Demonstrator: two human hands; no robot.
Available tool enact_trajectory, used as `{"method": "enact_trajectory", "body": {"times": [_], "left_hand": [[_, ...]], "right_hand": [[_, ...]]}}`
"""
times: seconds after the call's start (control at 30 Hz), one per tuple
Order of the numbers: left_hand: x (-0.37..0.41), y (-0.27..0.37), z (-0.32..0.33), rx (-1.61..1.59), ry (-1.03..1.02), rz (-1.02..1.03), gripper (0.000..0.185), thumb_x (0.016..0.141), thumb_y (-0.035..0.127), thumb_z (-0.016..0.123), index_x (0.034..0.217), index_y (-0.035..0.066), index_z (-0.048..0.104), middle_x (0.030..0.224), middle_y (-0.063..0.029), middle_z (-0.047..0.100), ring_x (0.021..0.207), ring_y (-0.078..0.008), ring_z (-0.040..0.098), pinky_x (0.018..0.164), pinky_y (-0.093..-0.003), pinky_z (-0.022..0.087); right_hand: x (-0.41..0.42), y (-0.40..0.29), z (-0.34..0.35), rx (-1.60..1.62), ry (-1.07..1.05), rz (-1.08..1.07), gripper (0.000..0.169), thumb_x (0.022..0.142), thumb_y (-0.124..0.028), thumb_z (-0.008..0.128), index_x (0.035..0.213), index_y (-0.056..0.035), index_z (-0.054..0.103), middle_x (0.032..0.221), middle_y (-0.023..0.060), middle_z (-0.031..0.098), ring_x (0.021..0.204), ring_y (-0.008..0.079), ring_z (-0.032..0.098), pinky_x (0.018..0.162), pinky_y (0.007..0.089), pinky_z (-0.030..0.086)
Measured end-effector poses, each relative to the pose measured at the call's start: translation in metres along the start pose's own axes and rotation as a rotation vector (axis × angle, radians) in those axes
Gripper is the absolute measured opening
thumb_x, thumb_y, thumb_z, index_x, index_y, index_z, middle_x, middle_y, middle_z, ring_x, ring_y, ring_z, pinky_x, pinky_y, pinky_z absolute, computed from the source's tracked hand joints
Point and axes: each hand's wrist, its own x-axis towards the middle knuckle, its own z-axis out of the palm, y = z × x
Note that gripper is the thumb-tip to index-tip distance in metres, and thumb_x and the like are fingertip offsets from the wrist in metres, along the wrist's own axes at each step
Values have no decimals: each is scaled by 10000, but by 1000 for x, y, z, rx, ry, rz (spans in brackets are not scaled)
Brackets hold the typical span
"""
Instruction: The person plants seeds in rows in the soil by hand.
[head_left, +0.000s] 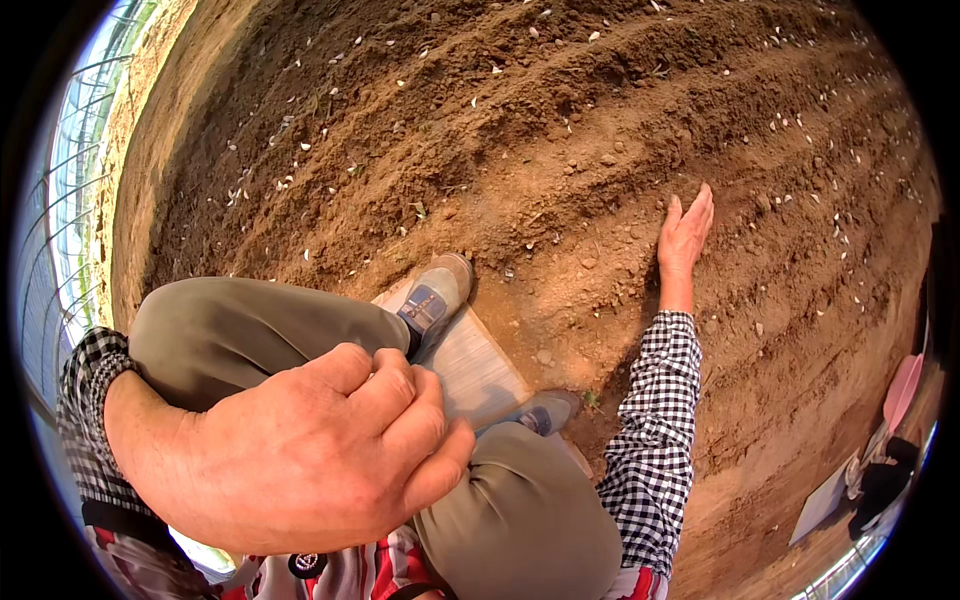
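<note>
My right hand reaches far forward at the end of a checked sleeve. Its thumb stands apart from the straight fingers, whose tips are at the brown soil of a shallow furrow; nothing shows in its grasp. Close to the camera, above my knees, my left hand has its back turned up and its fingers curled under. The palm is hidden, so I cannot see whether anything is inside. Small pale garlic cloves lie scattered along the furrows, several of them right of my right hand, such as one clove.
A wooden board lies under my shoe. Soil ridges run across the ground ahead. At far left is a wire-like frame with bright sheeting. A pink paddle-shaped thing, a pale panel and dark items sit at lower right.
</note>
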Motion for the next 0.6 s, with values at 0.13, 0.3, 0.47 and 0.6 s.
{"method": "enact_trajectory", "body": {"times": [0.13, 0.3, 0.47, 0.6], "left_hand": [[-2, 3, -3, -36, -14, 0, 383, 722, 236, 639, 1057, 49, 644, 912, -123, 619, 828, -246, 650, 626, -299, 478], [-5, 7, -4, -35, -50, 35, 370, 735, 232, 626, 1053, 43, 645, 917, -125, 615, 835, -252, 655, 631, -301, 482], [-2, 5, -3, -56, 22, 58, 372, 740, 233, 637, 1063, 50, 651, 934, -141, 625, 832, -251, 659, 656, -305, 491], [0, 4, -13, -10, -79, 77, 402, 781, 289, 665, 1114, 65, 644, 992, -150, 626, 873, -247, 654, 683, -304, 497]], "right_hand": [[-74, -61, 1, 28, -66, -150, 638, 1008, -282, 507, 1516, 5, 249, 1554, 226, 289, 1456, 379, 241, 1208, 467, 202], [-174, -142, 5, 259, -351, -238, 754, 863, -199, 713, 1480, -39, 311, 1570, 206, 249, 1461, 399, 211, 1203, 522, 189], [-190, -136, 4, 81, -392, -602, 345, 767, -152, 726, 1081, -126, 588, 1452, 133, 420, 1393, 349, 348, 1151, 550, 276], [-109, -84, -5, -65, -176, -578, 213, 785, -96, 667, 977, -137, 584, 1317, 87, 503, 1310, 290, 430, 1104, 539, 324]]}}
